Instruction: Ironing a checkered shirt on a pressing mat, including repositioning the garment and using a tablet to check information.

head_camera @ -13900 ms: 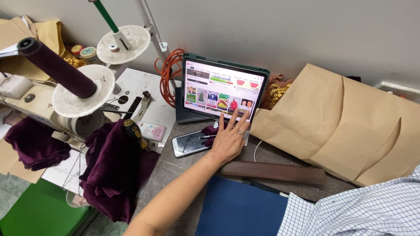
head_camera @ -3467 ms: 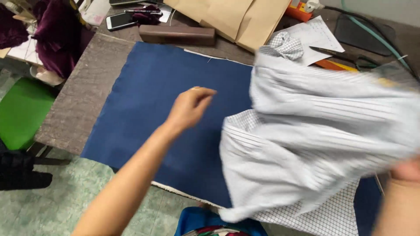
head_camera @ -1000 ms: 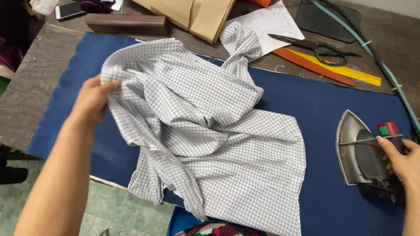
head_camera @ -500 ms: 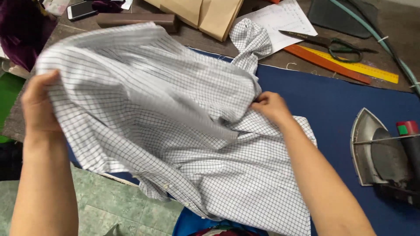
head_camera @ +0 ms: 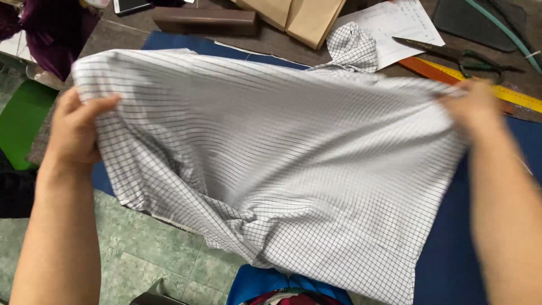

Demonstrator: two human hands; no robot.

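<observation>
Checked shirt (head_camera: 282,169) stretched taut, long axis left–right above blue surface (head_camera: 480,237). Left hand (head_camera: 76,133) and right hand (head_camera: 474,107) each pinch an edge.

The shirt (head_camera: 293,169) is showing white with a fine dark check, lying over a deep blue cloth (head_camera: 480,243). A brown block (head_camera: 206,21), tan paper bags (head_camera: 293,17) and a yellow-and-orange ruler (head_camera: 508,93) are showing behind it. Purple fabric (head_camera: 51,34) and a green surface (head_camera: 20,121) are sitting at the left.
</observation>
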